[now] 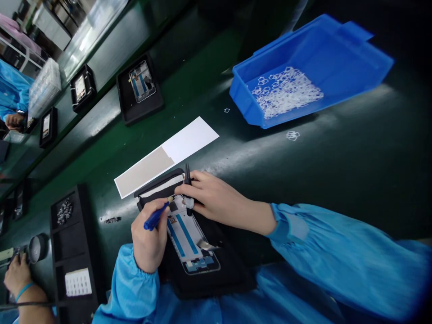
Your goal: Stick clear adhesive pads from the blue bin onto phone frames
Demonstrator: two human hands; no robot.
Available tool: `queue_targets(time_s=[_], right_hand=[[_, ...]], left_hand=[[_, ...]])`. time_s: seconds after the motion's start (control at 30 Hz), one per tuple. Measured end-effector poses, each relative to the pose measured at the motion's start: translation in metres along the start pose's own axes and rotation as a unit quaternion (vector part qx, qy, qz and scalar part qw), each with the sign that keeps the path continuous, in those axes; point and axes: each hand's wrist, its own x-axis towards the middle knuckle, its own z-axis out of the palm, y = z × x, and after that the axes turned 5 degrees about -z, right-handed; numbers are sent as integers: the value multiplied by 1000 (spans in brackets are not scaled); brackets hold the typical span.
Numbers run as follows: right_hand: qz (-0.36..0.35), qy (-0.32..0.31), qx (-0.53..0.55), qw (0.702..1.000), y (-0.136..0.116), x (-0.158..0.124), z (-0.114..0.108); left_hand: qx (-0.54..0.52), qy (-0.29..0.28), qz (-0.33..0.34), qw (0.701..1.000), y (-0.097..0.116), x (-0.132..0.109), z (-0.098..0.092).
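Note:
My left hand is closed round a blue-handled tool, perhaps a small brush, whose pale tip points at the top end of an open phone frame. With fingers wrapped round black tweezers, my right hand is over that same end; one or two of its fingertips are near or on the frame. The phone frame has two blue strips, a blue board at its lower end and a loose silvery flap on one side. It lies in a black foam holder in front of my body.
A blue bin with many small white frames stands at the back right. A white and beige strip lies behind the holder. Left are a compartmented black tray, another phone holder and a co-worker's hand.

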Motion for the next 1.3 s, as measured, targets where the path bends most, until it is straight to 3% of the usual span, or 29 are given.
queue_targets(time_s=[0.23, 0.5, 0.6, 0.67, 0.73, 0.77, 0.8, 0.87, 0.93, 1.1, 1.3], right_hand=[[-1, 4, -5, 1000, 0, 0, 1], [-15, 3, -18, 1000, 1, -2, 5], [-15, -2, -36, 999, 2, -2, 6], [-12, -2, -43, 999, 1, -1, 7], [-8, 4, -39, 999, 1, -1, 7], [-2, 9, -30, 1000, 1, -1, 6], [6, 18, -14, 1000, 1, -1, 5], [26, 57, 39, 997, 1, -1, 1], [68, 118, 108, 985, 2, -2, -3], [208, 265, 212, 917, 8, 0, -5], [290, 288, 330, 851, 23, 13, -2]], left_hand=[[10, -17, 29, 999, -1, 2, 0], [-18, -41, 6, 999, -5, 1, 2], [-81, 8, -64, 995, -13, 2, 4], [-158, 81, -113, 978, -19, 2, 2], [-205, 151, -113, 960, -24, 0, -2], [-194, 158, -95, 964, -25, -2, -5], [-157, 137, -69, 976, -25, -4, -6], [-27, 38, -9, 999, -24, -10, -7], [110, -51, 47, 991, -23, -16, -4], [274, -82, 102, 953, -24, -22, 9], [344, -154, 130, 917, -11, -14, 10]])
